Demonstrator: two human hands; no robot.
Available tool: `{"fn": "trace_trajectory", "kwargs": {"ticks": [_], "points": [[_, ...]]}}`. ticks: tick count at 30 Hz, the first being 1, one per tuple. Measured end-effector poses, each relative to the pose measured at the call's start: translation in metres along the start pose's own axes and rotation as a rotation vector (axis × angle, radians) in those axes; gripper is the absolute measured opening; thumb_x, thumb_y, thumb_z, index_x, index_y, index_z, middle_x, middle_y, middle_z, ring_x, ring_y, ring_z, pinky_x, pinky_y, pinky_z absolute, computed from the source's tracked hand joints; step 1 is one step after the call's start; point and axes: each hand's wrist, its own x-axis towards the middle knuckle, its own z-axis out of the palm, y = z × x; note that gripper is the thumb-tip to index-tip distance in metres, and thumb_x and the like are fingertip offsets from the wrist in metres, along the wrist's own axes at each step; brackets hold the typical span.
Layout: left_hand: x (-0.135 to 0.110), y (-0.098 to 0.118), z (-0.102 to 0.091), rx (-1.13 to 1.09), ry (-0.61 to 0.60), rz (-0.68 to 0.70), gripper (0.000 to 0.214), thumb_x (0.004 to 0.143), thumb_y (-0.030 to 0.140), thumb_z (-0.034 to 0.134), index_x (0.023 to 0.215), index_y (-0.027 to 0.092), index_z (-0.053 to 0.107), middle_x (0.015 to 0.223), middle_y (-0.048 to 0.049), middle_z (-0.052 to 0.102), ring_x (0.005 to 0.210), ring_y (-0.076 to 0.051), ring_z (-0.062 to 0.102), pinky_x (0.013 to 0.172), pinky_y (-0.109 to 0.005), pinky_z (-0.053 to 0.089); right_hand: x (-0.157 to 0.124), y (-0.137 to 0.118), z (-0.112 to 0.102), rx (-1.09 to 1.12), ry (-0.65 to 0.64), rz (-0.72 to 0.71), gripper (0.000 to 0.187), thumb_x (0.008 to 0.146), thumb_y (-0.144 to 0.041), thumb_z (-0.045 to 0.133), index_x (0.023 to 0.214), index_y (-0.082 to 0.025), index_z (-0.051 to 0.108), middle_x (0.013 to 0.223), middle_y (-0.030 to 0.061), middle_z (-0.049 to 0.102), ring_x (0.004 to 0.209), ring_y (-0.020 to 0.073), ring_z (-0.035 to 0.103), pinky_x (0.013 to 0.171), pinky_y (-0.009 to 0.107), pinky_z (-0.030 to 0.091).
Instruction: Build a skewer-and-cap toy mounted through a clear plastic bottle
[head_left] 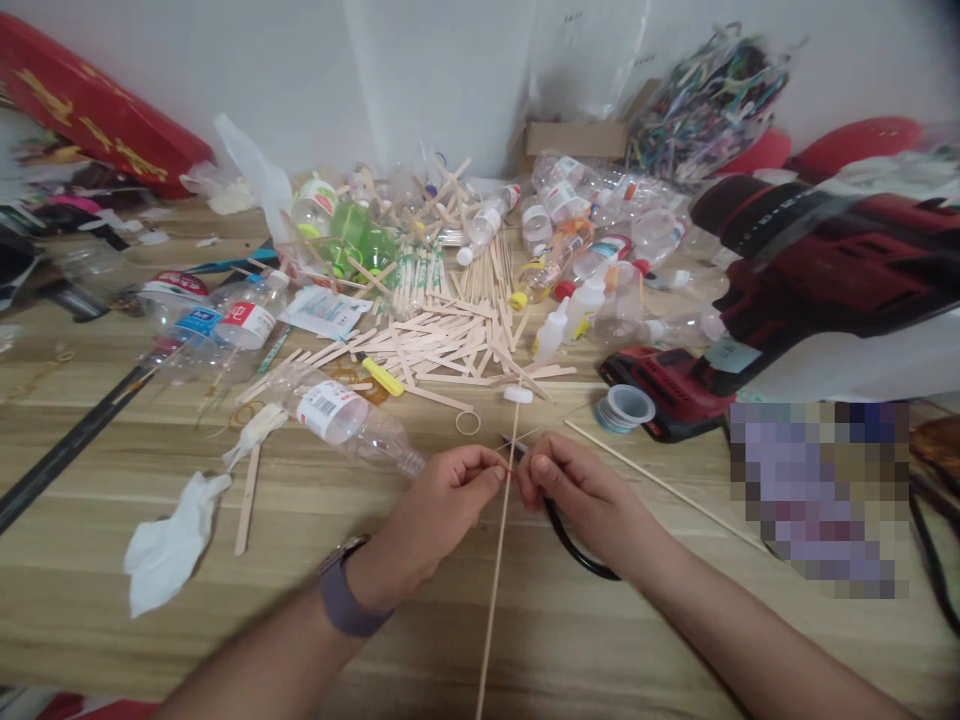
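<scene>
Wooden table (112, 640), pretty much buried in craft junk. The biggest thing is a red and black drill (817, 260) lying on its side on the right. Behind the middle there's a heap of empty bottles (600, 200), and in front of those a spread of craft sticks (442, 340). One more bottle (352, 420) lies on its side just left of the hands, and a crumpled tissue (169, 545) sits further out to the left.

Both hands are front and centre. The left hand (442, 510), with a watch (341, 590) on that wrist, has thumb and forefinger pinched tight on a thin skewer (495, 580). The right hand (577, 490) is pinched shut on the same skewer from the other side, fingertips nearly touching the left's. There's a small dark bit right at the pinch, too tiny to make out.

The skewer runs from the near table edge up between the hands, tilted a little right, and ends at a white cap (518, 394). A black loop (574, 550) pokes out from under the right hand. A small roll (625, 408) sits by the drill's base, and a rubber band (468, 423) lies just above the left hand.
</scene>
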Motion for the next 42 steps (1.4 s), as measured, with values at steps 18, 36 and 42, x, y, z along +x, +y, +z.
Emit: {"fn": "trace_trajectory", "kwargs": {"ticks": [18, 36, 42], "points": [[-0.001, 0.005, -0.003, -0.494, -0.061, -0.007, 0.020, 0.082, 0.035, 0.061, 0.081, 0.014, 0.060, 0.049, 0.0063, 0.048, 0.042, -0.005, 0.038, 0.042, -0.018, 0.028, -0.005, -0.005, 0.011, -0.127, 0.004, -0.050, 0.036, 0.095, -0.046, 0.043, 0.068, -0.022, 0.051, 0.068, 0.0000, 0.054, 0.059, 0.0136, 0.045, 0.061, 0.028, 0.038], [-0.003, 0.003, -0.001, -0.127, 0.078, 0.186, 0.012, 0.085, 0.023, 0.051, 0.077, 0.017, 0.057, 0.069, 0.0030, 0.059, 0.066, -0.011, 0.055, 0.063, -0.022, 0.043, -0.004, -0.006, 0.011, -0.134, 0.024, 0.056, 0.042, 0.090, -0.058, 0.043, 0.076, -0.020, 0.052, 0.069, 0.0009, 0.057, 0.063, 0.0136, 0.051, 0.058, 0.026, 0.039], [-0.009, 0.003, -0.001, 0.263, 0.220, 0.323, 0.015, 0.090, 0.025, 0.046, 0.082, 0.018, 0.057, 0.074, 0.0018, 0.059, 0.068, -0.013, 0.052, 0.062, -0.023, 0.040, -0.005, -0.009, 0.013, -0.038, -0.027, 0.100, 0.050, 0.083, -0.068, 0.046, 0.079, -0.019, 0.053, 0.062, -0.0031, 0.048, 0.053, 0.0108, 0.042, 0.047, 0.024, 0.033]]}}
